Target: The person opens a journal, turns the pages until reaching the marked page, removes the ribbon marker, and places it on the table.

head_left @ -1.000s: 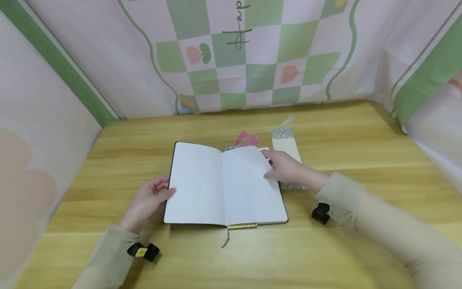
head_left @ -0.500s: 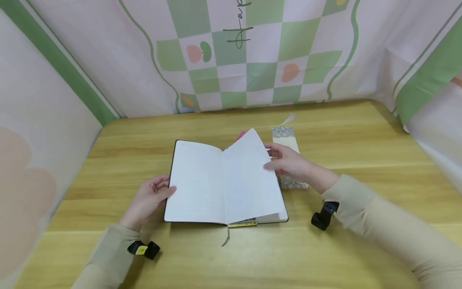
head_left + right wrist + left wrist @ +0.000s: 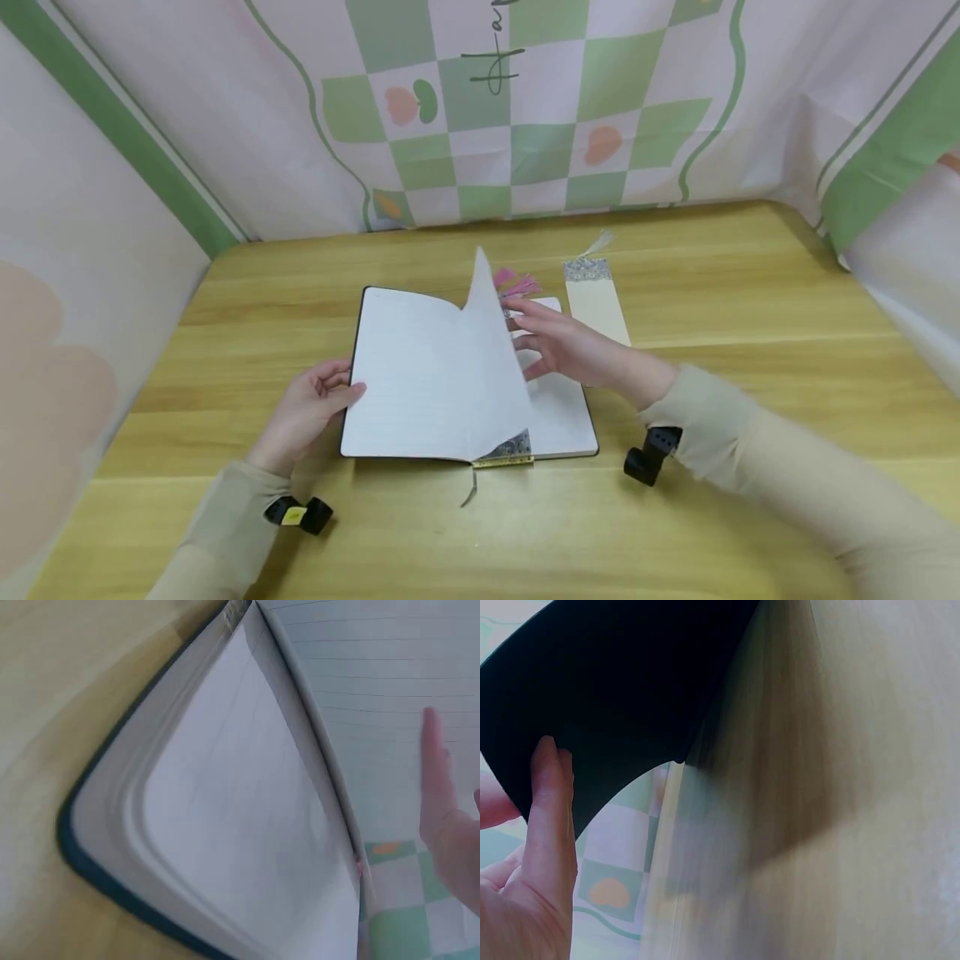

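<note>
An open notebook (image 3: pixel 408 375) with a dark cover lies on the table. My left hand (image 3: pixel 307 412) grips its left edge, thumb on the page; in the left wrist view the fingers (image 3: pixel 549 802) lie against the dark cover (image 3: pixel 622 690). A lifted page (image 3: pixel 491 358) stands near upright at the middle. Against its right side my right hand (image 3: pixel 573 348) rests with fingers mostly extended, pushing it over. Under that page shows a bookmark with a patterned end (image 3: pixel 512 443) and pink tassels (image 3: pixel 522 286). The right wrist view shows the right-hand pages (image 3: pixel 240 802).
A cream bookmark (image 3: pixel 597 310) with a lace-patterned end and pale tassel lies right of the notebook. A yellow ruler-like strip (image 3: pixel 506 461) and a grey ribbon (image 3: pixel 471 489) stick out at the bottom of the spine. Printed cloth (image 3: pixel 540 158) hangs behind the wooden table (image 3: pixel 735 300).
The right-hand page has risen from nearly flat and swung left, followed by my right hand. The patterned bookmark beneath is uncovered. My left hand stays on the cover.
</note>
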`<state>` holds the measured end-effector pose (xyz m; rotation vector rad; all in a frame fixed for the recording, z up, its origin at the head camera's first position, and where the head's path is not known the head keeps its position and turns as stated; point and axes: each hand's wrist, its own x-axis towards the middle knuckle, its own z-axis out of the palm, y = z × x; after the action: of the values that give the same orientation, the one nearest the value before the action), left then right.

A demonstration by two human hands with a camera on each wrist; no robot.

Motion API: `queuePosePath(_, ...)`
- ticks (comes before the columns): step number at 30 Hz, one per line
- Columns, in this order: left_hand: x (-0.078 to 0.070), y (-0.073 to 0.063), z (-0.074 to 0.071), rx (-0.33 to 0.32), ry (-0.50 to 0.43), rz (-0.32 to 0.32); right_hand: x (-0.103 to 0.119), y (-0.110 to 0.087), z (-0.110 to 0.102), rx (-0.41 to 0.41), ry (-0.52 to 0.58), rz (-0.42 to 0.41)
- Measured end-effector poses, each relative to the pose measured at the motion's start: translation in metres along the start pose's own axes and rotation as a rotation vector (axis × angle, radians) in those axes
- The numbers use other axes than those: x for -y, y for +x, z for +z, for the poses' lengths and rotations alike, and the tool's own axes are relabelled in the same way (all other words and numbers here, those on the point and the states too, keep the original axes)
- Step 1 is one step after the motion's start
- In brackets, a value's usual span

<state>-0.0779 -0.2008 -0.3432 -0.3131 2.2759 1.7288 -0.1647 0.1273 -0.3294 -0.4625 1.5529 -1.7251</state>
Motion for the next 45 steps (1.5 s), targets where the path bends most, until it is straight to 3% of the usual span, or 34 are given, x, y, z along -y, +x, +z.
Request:
queuePosePath(2,0.0,0.0,0.0,-0.001,-0.006,0.002,0.002,0.005,0.008,0.024,-0.065,0.006)
queuePosePath(4,0.001,0.001,0.0,-0.001,-0.011,0.007,0.003,0.009,0.017,0.036,-0.2,0.007)
queuePosePath(10,0.002,0.0,-0.001,0.01,-0.02,0.013,-0.005,0.016,0.046,0.047,-0.894,-0.008)
queuePosePath(12,0.003,0.0,-0.001,0.015,-0.019,0.015,-0.007,0.018,0.053,0.056,-1.041,-0.002)
queuePosePath(14,0.003,0.001,-0.001,0.018,-0.021,0.014,-0.009,0.02,0.058,0.076,-1.111,0.017)
queuePosePath(23,0.003,0.0,-0.004,0.044,-0.018,0.043,-0.013,0.029,0.076,0.143,-1.31,0.131)
queuePosePath(34,0.003,-0.001,-0.007,0.048,-0.016,0.022,-0.023,0.034,0.088,0.128,-1.47,0.148)
queuePosePath(38,0.005,0.0,-0.007,0.032,0.018,0.032,-0.024,0.033,0.088,0.129,-1.459,0.136)
queuePosePath(42,0.006,0.001,-0.006,0.025,0.048,0.026,-0.018,0.033,0.08,0.118,-1.361,0.096)
queuePosePath(45,0.007,0.002,-0.005,0.027,0.06,0.019,-0.013,0.032,0.065,-0.002,-1.254,0.031)
